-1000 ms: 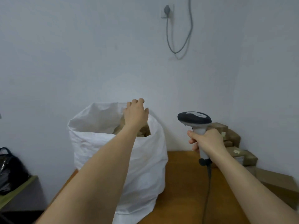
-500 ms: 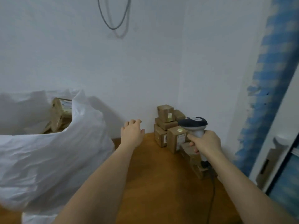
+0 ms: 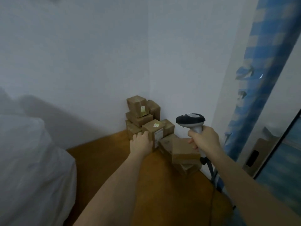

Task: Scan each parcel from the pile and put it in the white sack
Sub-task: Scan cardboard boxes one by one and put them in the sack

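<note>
head view is showing my left hand [image 3: 142, 142] reaching the front of the pile, fingers [image 3: 140, 134] lying fairly straight and spread against the left face of the nearest parcel [image 3: 154, 132], the thumb coming round toward its front edge. it is touching, not yet gripping as far as i can tell (the palm is hiding the contact, so i am not claiming a hold). this parcel is standing upright, taller than wide, with a white label on the face turned toward me and a small yellow sticker on top; it is sitting directly ahead of my fingertips and a little to their right, so i am judging the coming move to be a wrap around its narrow width and a lift straight up and back.

my right hand [image 3: 203, 139] is curling tightly around the handle of the scanner [image 3: 190, 120], its dark head pointing left, toward that same label. it is hovering just beside the parcel, on its right, so the left hand is the nearer one for picking.

behind and around are stacking more brown boxes [image 3: 136, 104] into the wall corner, with a flat one [image 3: 184, 150] lying under my right wrist. all are resting on the wooden table [image 3: 114, 160].

the white sack [image 3: 32, 160] is bulking at my far left, blurred, well apart from the pile; the parcel is going to have to travel leftward across the table to get there.
</note>
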